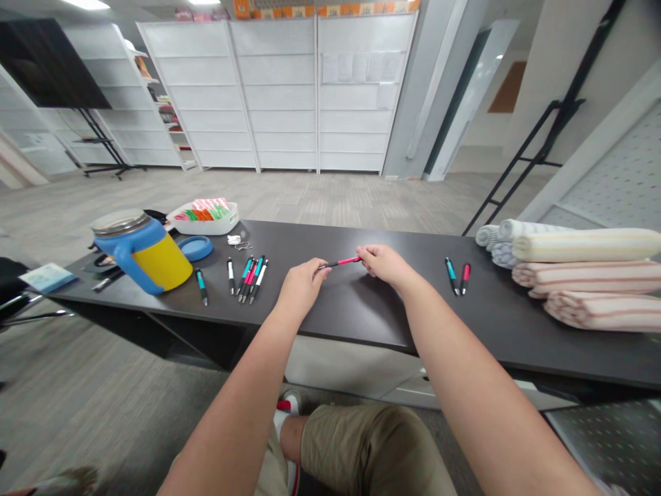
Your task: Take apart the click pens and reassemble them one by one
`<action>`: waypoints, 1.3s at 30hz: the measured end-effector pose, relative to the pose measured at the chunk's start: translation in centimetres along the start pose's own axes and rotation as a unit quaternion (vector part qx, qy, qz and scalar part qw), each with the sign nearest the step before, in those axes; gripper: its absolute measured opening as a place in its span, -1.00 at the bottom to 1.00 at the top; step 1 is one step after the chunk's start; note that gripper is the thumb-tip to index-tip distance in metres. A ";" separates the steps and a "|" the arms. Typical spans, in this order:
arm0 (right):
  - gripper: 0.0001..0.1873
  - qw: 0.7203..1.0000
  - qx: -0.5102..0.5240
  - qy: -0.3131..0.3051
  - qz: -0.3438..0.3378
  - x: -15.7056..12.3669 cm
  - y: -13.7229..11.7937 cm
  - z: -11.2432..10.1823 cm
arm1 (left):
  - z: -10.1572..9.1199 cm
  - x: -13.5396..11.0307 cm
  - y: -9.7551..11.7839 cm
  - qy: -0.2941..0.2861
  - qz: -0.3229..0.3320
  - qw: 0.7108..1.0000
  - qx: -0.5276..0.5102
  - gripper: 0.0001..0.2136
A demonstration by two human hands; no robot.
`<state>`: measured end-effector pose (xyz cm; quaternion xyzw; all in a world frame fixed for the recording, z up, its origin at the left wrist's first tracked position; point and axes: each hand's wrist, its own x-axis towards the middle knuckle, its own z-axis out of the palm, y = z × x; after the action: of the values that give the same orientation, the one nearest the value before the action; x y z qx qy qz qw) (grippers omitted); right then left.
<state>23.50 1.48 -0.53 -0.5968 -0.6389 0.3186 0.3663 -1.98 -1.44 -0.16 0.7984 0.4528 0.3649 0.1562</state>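
Between my two hands, just above the dark tabletop, a red and black pen (345, 262) is held roughly level. My left hand (304, 281) pinches its black end, and the fingers of my right hand (381, 263) close on its red end. Left of my hands lies a bunch of pens (252, 279) in teal, red and white with black grips. A white and black pen (231, 275) and a teal pen (202, 286) lie apart from it. Over on the right, a teal pen (452, 275) rests beside a red pen (465, 279).
A blue and yellow mug (160, 258) stands at the left, with a blue lid (195, 248) behind it. A white basket (222, 224) holds colourful packets. Rolled striped towels (593, 272) are stacked at the right end of the dark table (320, 238).
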 end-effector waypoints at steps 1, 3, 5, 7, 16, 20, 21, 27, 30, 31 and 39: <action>-0.38 1.000 -0.004 -0.012 0.003 -0.2 -0.2 0.0 | -0.1 0.0 0.1 -0.007 0.003 1.000 -0.007 -0.85; -0.32 0.999 -0.020 -0.044 -0.002 -0.6 -0.8 0.1 | -0.2 0.1 0.2 -0.028 0.015 0.999 -0.013 -0.82; -0.26 0.996 -0.048 -0.074 -0.019 -1.1 -1.5 0.1 | -0.2 0.1 0.3 -0.056 0.029 0.998 -0.010 -0.75; -0.24 0.992 -0.074 -0.098 -0.033 -1.5 -2.1 0.0 | -0.2 0.0 0.4 -0.073 0.028 0.997 -0.015 -0.65; -0.46 0.986 -0.043 -0.118 -0.109 -1.7 -2.6 0.1 | -0.6 0.0 0.7 -0.082 -0.093 0.986 -0.108 -0.40; -0.56 0.981 -0.007 -0.162 -0.107 -1.8 -2.7 0.3 | -0.7 0.2 0.7 -0.077 -0.110 0.985 -0.105 -0.40; -0.56 0.980 -0.018 -0.167 -0.110 -1.9 -2.7 0.3 | -0.7 0.2 0.7 -0.075 -0.109 0.986 -0.103 -0.40; -0.57 0.974 -0.056 -0.176 -0.128 -2.1 -3.1 0.3 | -0.7 0.1 0.9 -0.075 -0.104 0.987 -0.094 -0.40; -0.64 0.972 -0.010 -0.184 -0.144 -2.2 -3.1 0.4 | -0.7 0.1 1.0 -0.077 -0.101 0.988 -0.089 -0.40; -0.64 0.971 -0.009 -0.191 -0.145 -2.3 -3.2 0.4 | -0.7 0.1 1.0 -0.077 -0.100 0.988 -0.085 -0.41; -0.71 0.966 -0.047 -0.190 -0.170 -2.4 -3.3 0.3 | -0.6 0.1 1.0 -0.084 -0.084 0.990 -0.073 -0.41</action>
<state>21.53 -1.15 1.92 -0.4245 -0.8030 0.3288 0.2586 -1.78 -1.95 0.93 0.7716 0.4759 0.3140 0.2820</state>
